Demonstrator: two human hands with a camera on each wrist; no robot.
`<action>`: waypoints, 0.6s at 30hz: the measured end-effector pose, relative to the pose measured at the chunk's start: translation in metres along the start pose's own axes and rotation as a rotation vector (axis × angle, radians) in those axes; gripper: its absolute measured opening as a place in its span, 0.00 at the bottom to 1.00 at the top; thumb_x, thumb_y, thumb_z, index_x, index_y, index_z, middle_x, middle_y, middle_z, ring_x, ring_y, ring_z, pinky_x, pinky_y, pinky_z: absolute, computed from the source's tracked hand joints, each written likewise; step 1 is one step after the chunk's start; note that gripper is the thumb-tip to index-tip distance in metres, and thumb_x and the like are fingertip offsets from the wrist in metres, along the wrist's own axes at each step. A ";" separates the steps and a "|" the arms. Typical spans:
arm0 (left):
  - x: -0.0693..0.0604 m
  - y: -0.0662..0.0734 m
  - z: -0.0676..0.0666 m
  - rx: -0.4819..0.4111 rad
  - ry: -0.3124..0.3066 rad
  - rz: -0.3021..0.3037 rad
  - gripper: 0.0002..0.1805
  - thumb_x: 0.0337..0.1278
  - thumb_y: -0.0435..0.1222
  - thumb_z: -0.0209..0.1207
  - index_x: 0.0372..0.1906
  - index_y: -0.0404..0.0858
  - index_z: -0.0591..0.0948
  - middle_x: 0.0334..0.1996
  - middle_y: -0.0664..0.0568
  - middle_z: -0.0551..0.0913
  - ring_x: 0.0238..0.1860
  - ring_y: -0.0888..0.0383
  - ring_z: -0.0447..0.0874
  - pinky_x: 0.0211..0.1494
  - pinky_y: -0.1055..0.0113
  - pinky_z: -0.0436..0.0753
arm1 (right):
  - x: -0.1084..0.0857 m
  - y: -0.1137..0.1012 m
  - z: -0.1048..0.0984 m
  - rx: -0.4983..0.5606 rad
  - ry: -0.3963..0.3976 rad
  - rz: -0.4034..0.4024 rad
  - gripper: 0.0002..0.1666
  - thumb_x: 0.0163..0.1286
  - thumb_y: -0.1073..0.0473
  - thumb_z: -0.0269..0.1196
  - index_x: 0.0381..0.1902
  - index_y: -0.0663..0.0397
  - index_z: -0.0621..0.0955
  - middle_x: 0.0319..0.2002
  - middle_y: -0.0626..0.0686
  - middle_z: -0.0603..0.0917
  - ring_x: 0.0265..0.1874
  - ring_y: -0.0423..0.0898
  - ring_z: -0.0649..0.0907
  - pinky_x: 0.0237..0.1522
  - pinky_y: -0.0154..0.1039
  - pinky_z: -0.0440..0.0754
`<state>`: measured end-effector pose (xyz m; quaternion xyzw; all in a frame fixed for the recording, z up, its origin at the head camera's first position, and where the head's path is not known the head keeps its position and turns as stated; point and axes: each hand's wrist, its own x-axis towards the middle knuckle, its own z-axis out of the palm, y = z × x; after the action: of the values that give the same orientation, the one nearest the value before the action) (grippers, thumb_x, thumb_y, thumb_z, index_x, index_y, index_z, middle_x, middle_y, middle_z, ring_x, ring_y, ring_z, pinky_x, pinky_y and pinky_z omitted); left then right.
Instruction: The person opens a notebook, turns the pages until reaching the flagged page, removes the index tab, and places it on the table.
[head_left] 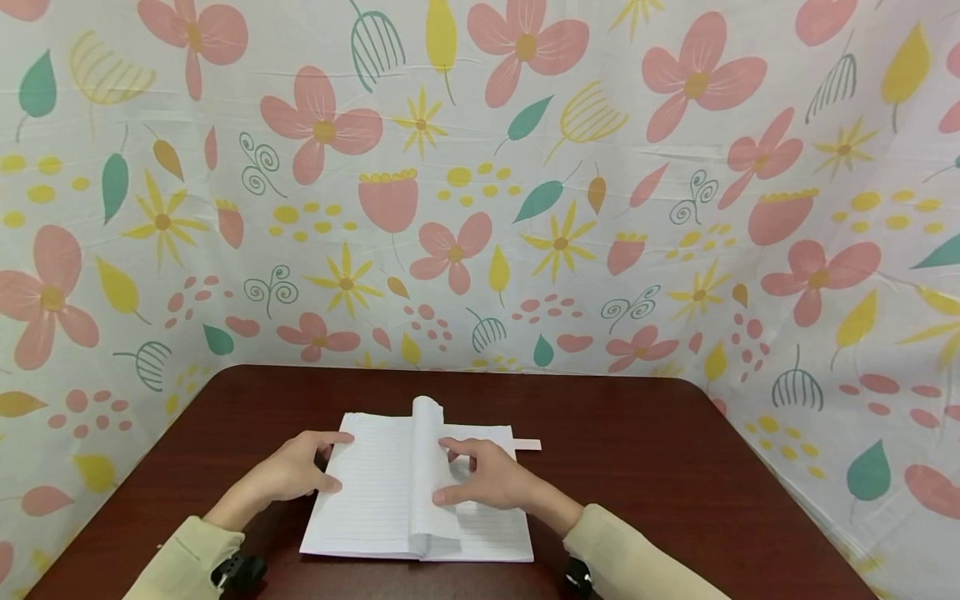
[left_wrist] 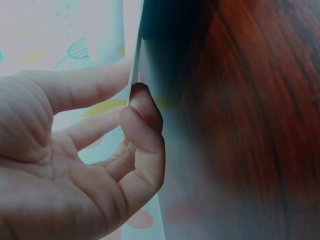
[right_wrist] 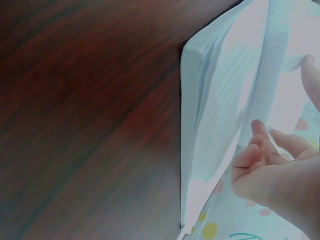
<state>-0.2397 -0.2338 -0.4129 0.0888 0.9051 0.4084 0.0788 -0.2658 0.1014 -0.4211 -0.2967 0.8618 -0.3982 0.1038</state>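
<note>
An open lined notebook (head_left: 375,483) lies on the dark wooden table, with a curled page (head_left: 427,475) standing up along its middle. My left hand (head_left: 296,467) grips the notebook's left edge, thumb and index fingertip on the white paper. In the left wrist view, other fingers (left_wrist: 145,155) bend behind that thin edge. Over the right-hand pages, my right hand (head_left: 491,477) holds the curled page by its right side with thumb and fingers. The right wrist view shows this hand (right_wrist: 280,170) beside the lifted page (right_wrist: 262,90); its exact contact is partly hidden.
A pale strip (head_left: 528,445) sticks out from the notebook's right side near the top. The brown table (head_left: 637,467) extends around the notebook. A flower-patterned cloth (head_left: 480,250) hangs behind the table and along both sides.
</note>
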 end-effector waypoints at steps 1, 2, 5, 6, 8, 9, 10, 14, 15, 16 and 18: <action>0.000 0.000 0.000 -0.001 0.002 -0.003 0.39 0.48 0.22 0.76 0.69 0.31 0.78 0.41 0.44 0.74 0.27 0.52 0.69 0.30 0.59 0.73 | 0.001 0.000 0.001 -0.005 0.007 0.000 0.50 0.59 0.48 0.81 0.75 0.59 0.75 0.50 0.46 0.84 0.36 0.44 0.72 0.35 0.36 0.70; 0.000 0.000 0.000 0.002 0.002 -0.001 0.39 0.48 0.22 0.76 0.69 0.31 0.78 0.41 0.44 0.74 0.27 0.52 0.69 0.30 0.59 0.73 | 0.001 0.000 0.001 -0.011 0.014 0.003 0.50 0.58 0.47 0.82 0.74 0.60 0.76 0.49 0.46 0.85 0.36 0.44 0.72 0.35 0.36 0.70; 0.000 -0.001 0.001 0.001 0.002 -0.001 0.39 0.48 0.22 0.76 0.69 0.31 0.78 0.40 0.44 0.73 0.26 0.52 0.69 0.29 0.60 0.73 | 0.002 -0.001 0.002 -0.014 0.033 0.002 0.50 0.57 0.48 0.83 0.73 0.62 0.76 0.49 0.45 0.85 0.36 0.43 0.72 0.34 0.36 0.70; 0.000 -0.001 0.001 -0.001 0.003 -0.003 0.39 0.48 0.22 0.76 0.69 0.31 0.79 0.40 0.44 0.73 0.26 0.52 0.68 0.29 0.60 0.73 | 0.002 -0.002 0.003 -0.014 0.039 -0.003 0.50 0.57 0.49 0.83 0.73 0.62 0.77 0.48 0.45 0.85 0.36 0.43 0.71 0.34 0.36 0.70; 0.000 -0.002 0.001 -0.001 0.004 -0.002 0.39 0.48 0.22 0.76 0.69 0.31 0.78 0.40 0.44 0.73 0.26 0.52 0.69 0.29 0.60 0.73 | 0.003 -0.003 0.003 -0.009 0.051 -0.010 0.49 0.57 0.50 0.83 0.72 0.62 0.77 0.48 0.44 0.85 0.34 0.43 0.71 0.32 0.35 0.69; 0.000 -0.002 0.001 -0.002 0.003 -0.002 0.39 0.48 0.22 0.76 0.69 0.31 0.78 0.40 0.44 0.73 0.25 0.52 0.69 0.29 0.60 0.73 | 0.003 -0.003 0.003 -0.003 0.057 -0.016 0.49 0.57 0.50 0.83 0.72 0.63 0.77 0.48 0.44 0.85 0.33 0.43 0.70 0.32 0.35 0.68; 0.000 -0.002 0.001 0.000 0.004 0.003 0.39 0.48 0.22 0.76 0.69 0.31 0.78 0.40 0.44 0.73 0.26 0.52 0.69 0.29 0.60 0.73 | 0.003 -0.004 0.003 0.002 0.063 -0.019 0.49 0.57 0.51 0.83 0.72 0.63 0.77 0.48 0.43 0.85 0.33 0.42 0.70 0.31 0.34 0.68; 0.000 -0.001 0.001 -0.008 0.004 0.005 0.39 0.48 0.22 0.76 0.70 0.31 0.78 0.40 0.44 0.74 0.25 0.52 0.70 0.29 0.59 0.74 | 0.004 -0.007 0.004 0.029 0.074 -0.020 0.48 0.57 0.52 0.83 0.72 0.63 0.78 0.48 0.44 0.85 0.31 0.42 0.70 0.29 0.33 0.67; 0.000 -0.001 0.001 -0.008 0.004 0.009 0.39 0.48 0.22 0.76 0.70 0.30 0.78 0.40 0.44 0.74 0.25 0.52 0.70 0.29 0.58 0.74 | 0.004 -0.008 0.005 0.036 0.074 -0.017 0.48 0.57 0.52 0.83 0.72 0.63 0.78 0.48 0.43 0.85 0.31 0.42 0.70 0.29 0.33 0.67; 0.000 -0.001 0.001 -0.010 0.005 0.007 0.39 0.48 0.22 0.76 0.70 0.30 0.78 0.40 0.44 0.73 0.24 0.52 0.69 0.29 0.58 0.74 | 0.004 -0.008 0.005 0.042 0.073 -0.014 0.48 0.57 0.52 0.83 0.72 0.62 0.78 0.48 0.43 0.85 0.31 0.43 0.70 0.29 0.33 0.67; -0.001 -0.001 0.001 -0.013 0.005 0.007 0.39 0.48 0.22 0.76 0.69 0.30 0.78 0.40 0.44 0.73 0.23 0.53 0.69 0.28 0.58 0.74 | 0.005 -0.009 0.006 0.051 0.072 -0.010 0.47 0.57 0.53 0.83 0.72 0.62 0.78 0.48 0.43 0.85 0.32 0.43 0.70 0.29 0.33 0.68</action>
<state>-0.2390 -0.2338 -0.4144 0.0904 0.9022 0.4149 0.0758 -0.2635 0.0898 -0.4180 -0.2838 0.8530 -0.4310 0.0781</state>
